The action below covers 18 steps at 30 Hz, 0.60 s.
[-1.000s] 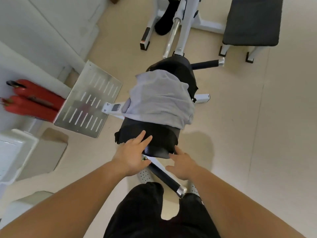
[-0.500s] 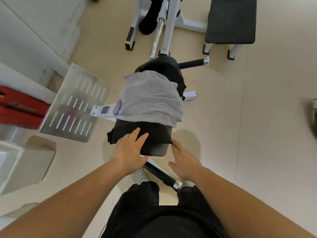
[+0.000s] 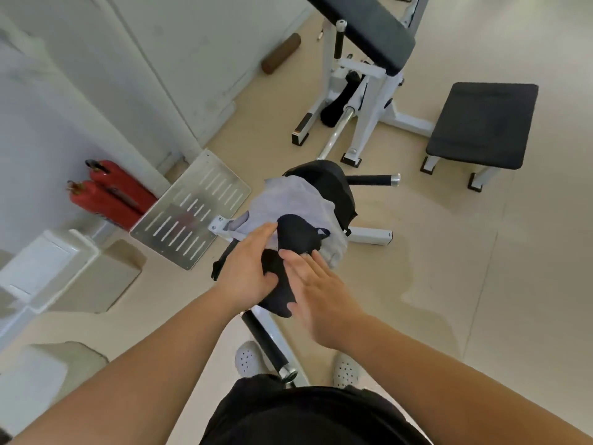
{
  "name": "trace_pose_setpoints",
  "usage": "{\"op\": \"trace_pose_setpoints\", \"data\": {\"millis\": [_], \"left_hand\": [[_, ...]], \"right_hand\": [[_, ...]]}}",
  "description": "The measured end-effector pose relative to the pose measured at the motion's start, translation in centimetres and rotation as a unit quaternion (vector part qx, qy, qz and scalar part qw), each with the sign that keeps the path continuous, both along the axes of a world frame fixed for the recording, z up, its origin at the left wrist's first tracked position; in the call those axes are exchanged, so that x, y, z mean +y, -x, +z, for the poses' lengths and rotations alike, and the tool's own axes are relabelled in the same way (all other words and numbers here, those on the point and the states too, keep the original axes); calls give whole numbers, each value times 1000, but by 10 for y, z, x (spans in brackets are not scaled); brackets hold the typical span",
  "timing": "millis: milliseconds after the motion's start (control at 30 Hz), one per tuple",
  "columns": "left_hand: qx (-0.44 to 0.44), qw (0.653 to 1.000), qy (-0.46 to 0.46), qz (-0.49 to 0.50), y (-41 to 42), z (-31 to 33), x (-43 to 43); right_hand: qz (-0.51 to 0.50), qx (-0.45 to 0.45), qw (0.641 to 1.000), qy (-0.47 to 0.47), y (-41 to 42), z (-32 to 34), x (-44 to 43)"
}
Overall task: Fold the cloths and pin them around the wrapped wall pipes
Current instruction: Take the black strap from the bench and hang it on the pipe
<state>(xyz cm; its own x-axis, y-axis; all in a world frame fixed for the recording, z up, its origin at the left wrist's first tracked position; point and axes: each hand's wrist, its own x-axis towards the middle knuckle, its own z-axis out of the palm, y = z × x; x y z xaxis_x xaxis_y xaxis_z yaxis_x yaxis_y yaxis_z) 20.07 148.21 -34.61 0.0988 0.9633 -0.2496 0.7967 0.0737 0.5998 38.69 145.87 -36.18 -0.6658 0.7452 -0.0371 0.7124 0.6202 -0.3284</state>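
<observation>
A black cloth (image 3: 296,234) is folded up over a grey cloth (image 3: 282,203) that lies across the black padded seat (image 3: 333,184) of a white-framed exercise machine. My left hand (image 3: 247,268) holds the black cloth's lower part, which sits between its thumb and fingers. My right hand (image 3: 316,289) lies flat with straight fingers against the right side of the same cloth. The cloth's lower end hangs over the machine's black bar (image 3: 263,338). No wall pipes or pins are in view.
A slotted metal plate (image 3: 189,210) leans to the left of the machine, with two red fire extinguishers (image 3: 109,197) by the wall. A weight bench (image 3: 362,30) and a black stool (image 3: 481,123) stand beyond. My white shoes (image 3: 346,370) are on the beige floor.
Both hands rested on the flat black cloth at the seat's near end. Now the cloth is lifted and folded up over the grey cloth, and my view has tilted up.
</observation>
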Motion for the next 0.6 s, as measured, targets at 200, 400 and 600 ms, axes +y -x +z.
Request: {"op": "trace_pose_setpoints", "data": {"millis": [200,400,600], "left_hand": [[-175,963,7,206,11,62,3],[-230,953,57,188,40,97,19],[-205,958,48,194,63,76,27]], "right_hand": [[105,-23,993,-42,-5,41,21],[166,-38,982,-80,22,72,33],[146,-34,989,4,40,69,40]]}}
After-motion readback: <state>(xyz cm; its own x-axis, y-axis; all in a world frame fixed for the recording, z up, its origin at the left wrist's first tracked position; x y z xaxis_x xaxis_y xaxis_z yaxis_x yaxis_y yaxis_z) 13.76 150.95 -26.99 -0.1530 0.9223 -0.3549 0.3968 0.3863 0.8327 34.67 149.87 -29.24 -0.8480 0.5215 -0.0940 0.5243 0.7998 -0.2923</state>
